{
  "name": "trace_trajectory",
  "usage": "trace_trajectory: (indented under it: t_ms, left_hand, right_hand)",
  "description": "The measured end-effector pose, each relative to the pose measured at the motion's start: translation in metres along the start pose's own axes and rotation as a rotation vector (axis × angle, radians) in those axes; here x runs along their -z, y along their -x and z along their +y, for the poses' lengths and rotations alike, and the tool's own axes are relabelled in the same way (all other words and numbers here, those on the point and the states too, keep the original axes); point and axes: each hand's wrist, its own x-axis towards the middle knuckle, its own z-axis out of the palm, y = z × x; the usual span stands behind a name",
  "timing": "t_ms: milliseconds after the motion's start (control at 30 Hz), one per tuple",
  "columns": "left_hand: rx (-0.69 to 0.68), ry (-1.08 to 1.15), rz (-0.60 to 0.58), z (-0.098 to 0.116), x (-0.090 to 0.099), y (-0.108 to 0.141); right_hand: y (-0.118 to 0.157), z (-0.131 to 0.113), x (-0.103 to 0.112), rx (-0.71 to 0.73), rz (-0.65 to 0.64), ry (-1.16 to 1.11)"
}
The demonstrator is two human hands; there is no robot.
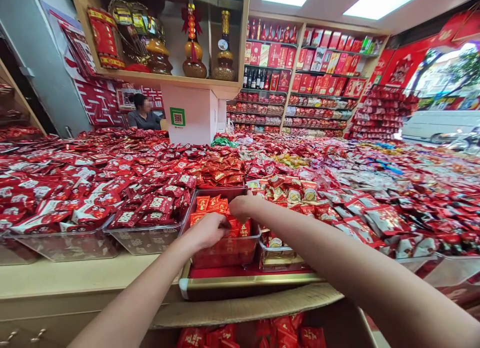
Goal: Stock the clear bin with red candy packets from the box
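Note:
A clear plastic bin (221,253) in front of me is partly filled with small red packets (203,204) printed in gold. Inside its right half, both my hands are close together over the packets. My left hand (213,229) reaches in low over the front, its fingers bent together against the packets. Just behind it, my right hand (243,206) is at the bin's right side with its fingers curled downward. What either hand holds, if anything, is hidden. Below the counter edge, an open cardboard box (247,304) contains more red packets (287,333).
Bins of dark red packets (155,205) stand to the left. At the right is a bin of gold-and-red packets (275,240), with more heaped beyond. A display cabinet (157,80) overhangs the back left, where a person (144,117) sits. Stocked shelves (292,68) line the far wall.

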Motion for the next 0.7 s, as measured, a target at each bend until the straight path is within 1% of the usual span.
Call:
trace_trajectory:
  t_ms: [100,200,400,567,700]
  left_hand:
    - [-0.001,0.013,-0.004,0.000,0.001,-0.001]
    - [-0.019,0.034,-0.016,0.004,0.004,0.000]
    - [-0.056,0.088,-0.033,0.015,0.009,0.003]
    - [-0.072,0.091,-0.065,0.018,0.013,0.003]
    - [-0.094,0.075,-0.108,0.020,0.018,0.002]
  right_hand:
    - [0.016,-0.003,0.014,-0.021,-0.041,0.076]
    - [0.023,-0.008,0.018,-0.007,-0.075,0.102]
    - [0.008,-0.017,0.002,-0.033,-0.102,0.083]
    - [0.003,-0.019,0.000,-0.055,-0.078,0.031]
    - [0.004,-0.017,-0.006,-0.032,-0.029,-0.045]
